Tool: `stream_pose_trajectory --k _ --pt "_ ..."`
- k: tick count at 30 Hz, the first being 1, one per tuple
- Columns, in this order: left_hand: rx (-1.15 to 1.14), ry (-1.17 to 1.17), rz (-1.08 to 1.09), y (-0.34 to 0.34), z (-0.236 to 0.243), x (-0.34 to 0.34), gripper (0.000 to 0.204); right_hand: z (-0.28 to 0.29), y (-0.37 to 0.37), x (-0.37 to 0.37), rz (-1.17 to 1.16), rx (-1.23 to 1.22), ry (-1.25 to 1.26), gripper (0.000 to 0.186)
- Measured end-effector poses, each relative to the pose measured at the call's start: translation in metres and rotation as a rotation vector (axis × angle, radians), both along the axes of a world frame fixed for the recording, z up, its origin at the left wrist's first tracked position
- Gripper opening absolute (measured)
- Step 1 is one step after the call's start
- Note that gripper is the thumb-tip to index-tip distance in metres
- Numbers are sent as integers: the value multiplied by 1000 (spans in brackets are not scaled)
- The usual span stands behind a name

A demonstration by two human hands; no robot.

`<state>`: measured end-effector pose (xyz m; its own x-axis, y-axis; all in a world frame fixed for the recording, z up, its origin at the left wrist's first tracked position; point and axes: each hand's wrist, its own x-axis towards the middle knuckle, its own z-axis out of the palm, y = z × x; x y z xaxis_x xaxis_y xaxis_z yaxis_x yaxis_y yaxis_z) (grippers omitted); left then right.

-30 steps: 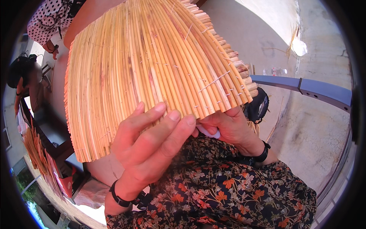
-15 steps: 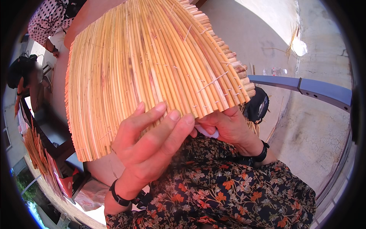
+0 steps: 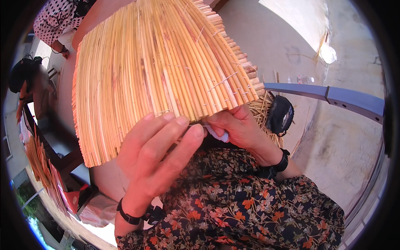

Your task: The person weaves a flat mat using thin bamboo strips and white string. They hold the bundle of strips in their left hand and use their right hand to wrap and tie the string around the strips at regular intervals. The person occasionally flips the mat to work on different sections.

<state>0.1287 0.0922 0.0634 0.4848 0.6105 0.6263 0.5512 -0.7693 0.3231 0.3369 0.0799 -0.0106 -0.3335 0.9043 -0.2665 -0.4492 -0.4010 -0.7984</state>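
A wide mat of pale yellow reeds (image 3: 141,71), laid side by side with short white stitches across them, slopes away in front of me. My left hand (image 3: 160,150) grips its near edge, fingertips over the top; the thumb is hidden. Just right of it, my right hand (image 3: 237,127) is closed under the near right corner. A small smooth white object (image 3: 218,134) shows between its fingers; its kind is unclear. A thin pale strand (image 3: 205,125) runs between the two hands. The mat's underside is out of sight.
A blue-grey metal bar (image 3: 325,91) crosses on the right, near a black pouch-like item (image 3: 280,116) and loose straw (image 3: 260,110). Clear plastic bottle (image 3: 301,79) lies on the floor. Two people, one in a polka-dot garment (image 3: 52,21), are at the far left beside long reeds (image 3: 41,168).
The mat's near right corner has shifted left and slightly up. My right hand has moved left with the white object, and my left fingers have slid a little left along the edge.
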Motion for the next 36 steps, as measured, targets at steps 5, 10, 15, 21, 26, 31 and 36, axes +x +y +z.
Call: stream_pose_trajectory --k 5,10,15,21,26,31,36 --pt "-1457 -355 -293 -28 10 -9 26 -15 -4 0 11 4 3 19" --pt "-1914 -1392 -202 -28 -28 14 38 -10 -5 4 12 10 -45 18" --pt "-1934 -1279 89 -21 -19 29 28 -7 -1 9 20 40 -165 18" --pt "-1949 -1343 192 -13 -30 42 25 -23 0 9 38 -5 -192 19" --pt "-1946 -1321 235 -9 -42 41 24 -33 2 11 16 23 -197 19" --pt "-1941 -1420 230 0 -42 44 23 -34 9 11 0 32 -168 18" --pt "-1934 -1357 305 5 -42 45 24 -35 14 9 -4 2 -135 16"
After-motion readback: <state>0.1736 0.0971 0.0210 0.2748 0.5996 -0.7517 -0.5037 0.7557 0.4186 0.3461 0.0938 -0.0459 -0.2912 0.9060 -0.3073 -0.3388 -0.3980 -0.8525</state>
